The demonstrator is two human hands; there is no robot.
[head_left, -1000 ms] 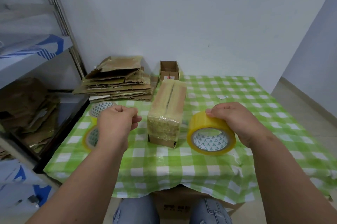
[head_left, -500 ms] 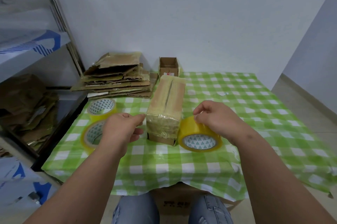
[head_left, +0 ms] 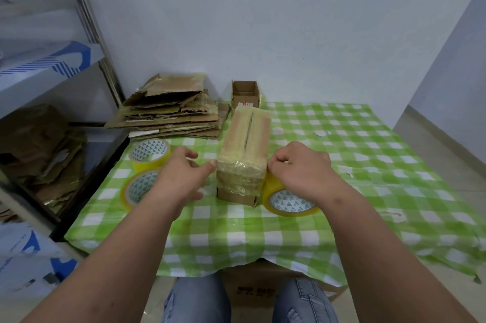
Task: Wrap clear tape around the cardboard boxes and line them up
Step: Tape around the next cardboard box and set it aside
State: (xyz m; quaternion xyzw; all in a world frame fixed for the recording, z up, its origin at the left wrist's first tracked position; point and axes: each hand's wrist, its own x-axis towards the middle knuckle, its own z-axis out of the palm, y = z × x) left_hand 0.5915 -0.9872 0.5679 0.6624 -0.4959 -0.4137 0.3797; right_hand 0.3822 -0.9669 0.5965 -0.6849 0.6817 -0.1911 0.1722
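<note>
Far left: a metal shelf with crumpled cardboard on its lower level. On the surface, under a green-and-white checked cloth, a stack of flattened cardboard lies at the back left. In front of it, two spare tape rolls, one behind the other, the nearer one partly hidden by the left forearm.

Left hand: fingers loosely extended, grasping nothing, tips at or just beside the left side of the box; contact cannot be confirmed.

The box lies mid-surface, long axis running away from the person, near end wrapped in clear tape. A small open box stands behind it against the wall.

Right hand: fingers curled over the top of a tape roll, grasping it. Roll stands on edge, touching the right near corner of the box.
</note>
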